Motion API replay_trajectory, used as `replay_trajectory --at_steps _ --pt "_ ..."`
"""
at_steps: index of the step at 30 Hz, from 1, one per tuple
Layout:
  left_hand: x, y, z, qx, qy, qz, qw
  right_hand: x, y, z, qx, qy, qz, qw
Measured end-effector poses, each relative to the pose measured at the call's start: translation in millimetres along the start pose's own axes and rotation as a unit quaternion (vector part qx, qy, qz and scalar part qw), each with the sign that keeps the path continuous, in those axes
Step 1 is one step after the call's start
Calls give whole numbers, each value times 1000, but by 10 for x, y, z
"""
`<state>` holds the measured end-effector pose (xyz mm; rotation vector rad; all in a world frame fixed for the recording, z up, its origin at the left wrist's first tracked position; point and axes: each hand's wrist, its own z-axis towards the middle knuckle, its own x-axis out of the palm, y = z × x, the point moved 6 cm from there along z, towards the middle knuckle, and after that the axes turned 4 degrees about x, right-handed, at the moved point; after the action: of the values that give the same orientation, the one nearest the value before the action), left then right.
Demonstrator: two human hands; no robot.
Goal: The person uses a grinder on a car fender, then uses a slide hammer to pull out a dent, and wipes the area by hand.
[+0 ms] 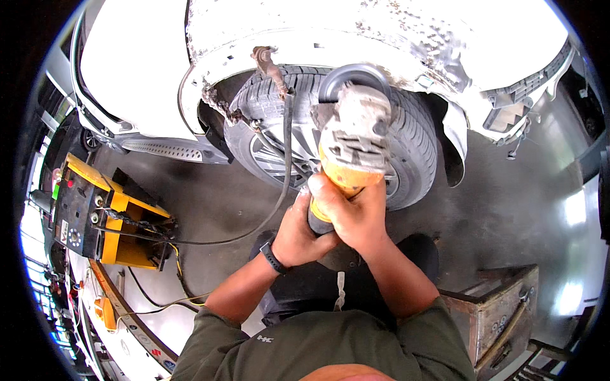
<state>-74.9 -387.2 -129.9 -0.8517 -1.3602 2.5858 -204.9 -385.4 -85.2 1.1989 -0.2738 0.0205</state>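
Observation:
Both my hands are closed around a yellow angle grinder [357, 140] with a dusty, worn grey head. My left hand [297, 233], a dark watch on its wrist, grips the rear of the body. Farther forward, my right hand [357, 214] wraps round the yellow casing. The grinder's round disc [356, 75] is at the lower edge of the white car fender [298, 38], above the tyre [413, 136]. Whether the disc touches the metal I cannot tell. Bare, pitted patches show on the fender's paint.
Left of the grinder, a clamp [270, 66] hangs on the fender's edge, its dark cable [287, 146] running toward a yellow and black machine [121, 222]. A worn box [502, 311] stands at the lower right. Loose cables [168, 303] lie at lower left.

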Motion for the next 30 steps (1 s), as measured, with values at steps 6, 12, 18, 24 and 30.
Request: replay_trajectory --at_steps 6,12,18,24,30 --pt "-115 -51 176 33 -46 -35 998 49 66 160 -47 -8 -32 998" --pt "-151 -17 229 34 -58 -52 996 104 96 259 -66 20 -54 996" --pt "-167 -44 259 18 -60 -104 993 182 167 307 -27 28 -23 999" --pt "-155 8 252 21 -75 -133 988 175 101 343 -35 22 -61 997" --pt "-176 -3 248 6 -74 -115 991 236 175 345 -56 19 -33 998"
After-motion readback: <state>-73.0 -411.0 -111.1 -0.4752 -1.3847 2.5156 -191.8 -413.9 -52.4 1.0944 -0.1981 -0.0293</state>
